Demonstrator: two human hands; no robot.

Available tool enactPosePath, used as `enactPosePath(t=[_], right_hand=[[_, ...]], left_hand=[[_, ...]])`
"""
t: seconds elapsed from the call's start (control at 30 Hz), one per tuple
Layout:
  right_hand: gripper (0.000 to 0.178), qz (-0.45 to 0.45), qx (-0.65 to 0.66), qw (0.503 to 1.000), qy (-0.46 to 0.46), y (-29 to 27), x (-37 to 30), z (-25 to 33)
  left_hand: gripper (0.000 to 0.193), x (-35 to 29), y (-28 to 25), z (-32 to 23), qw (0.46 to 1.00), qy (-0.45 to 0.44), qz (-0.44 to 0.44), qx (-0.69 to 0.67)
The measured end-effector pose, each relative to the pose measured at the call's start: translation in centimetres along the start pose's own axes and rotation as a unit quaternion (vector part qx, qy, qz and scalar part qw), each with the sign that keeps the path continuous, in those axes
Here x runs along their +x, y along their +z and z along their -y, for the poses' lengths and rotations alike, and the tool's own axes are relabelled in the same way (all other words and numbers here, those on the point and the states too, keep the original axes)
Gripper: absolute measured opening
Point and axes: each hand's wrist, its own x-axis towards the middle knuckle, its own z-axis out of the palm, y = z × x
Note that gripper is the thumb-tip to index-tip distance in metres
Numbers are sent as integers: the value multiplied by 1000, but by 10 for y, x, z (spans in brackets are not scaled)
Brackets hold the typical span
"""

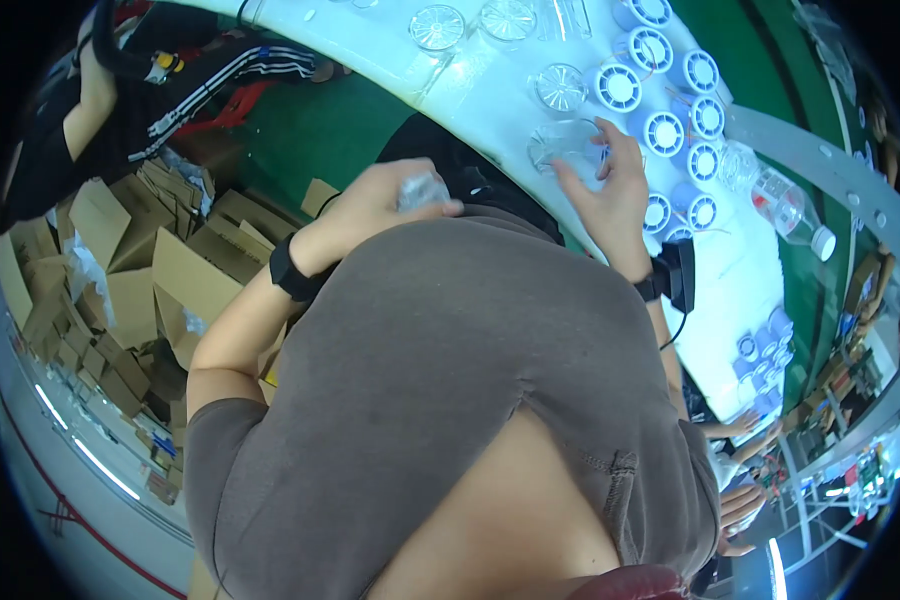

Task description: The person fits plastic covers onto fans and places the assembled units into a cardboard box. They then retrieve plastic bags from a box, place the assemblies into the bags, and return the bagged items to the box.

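Grey cotton shirt (450,400) fills lower frame. Left hand (385,205) clenches crumpled clear plastic wrap (422,188); right hand (610,185), fingers spread, touches clear round plastic cover (562,143) just upper-left.

The right hand (610,190) rests its fingers on a clear round plastic cover (562,145) that lies on the white table, just left of the blue and white round fan parts. The left hand (370,205) is curled around a small crumpled clear plastic piece (422,190), held up close to the body.
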Motion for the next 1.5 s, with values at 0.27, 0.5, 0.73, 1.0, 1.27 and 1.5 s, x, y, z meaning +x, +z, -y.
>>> enactPosePath(t=[0.27, 0.5, 0.73, 1.0, 1.27, 1.5], right_hand=[[63, 138, 534, 831, 80, 44, 9, 14], [66, 133, 169, 972, -96, 52, 31, 32], [72, -88, 275, 956, -57, 116, 37, 20], [78, -212, -52, 976, -24, 149, 52, 8], [73, -383, -12, 922, -60, 175, 25, 8], [43, 212, 610, 763, 32, 256, -31, 261]], left_hand=[[53, 40, 14, 9, 947, 73, -162, -267], [63, 43, 1, 2, 955, 81, -175, 226], [37, 29, -15, 30, 971, 49, -228, -56], [17, -32, -33, 53, 912, 4, -256, -322], [16, -138, -70, 101, 869, 112, -321, -358], [55, -221, -83, 138, 802, 238, -531, -135]])
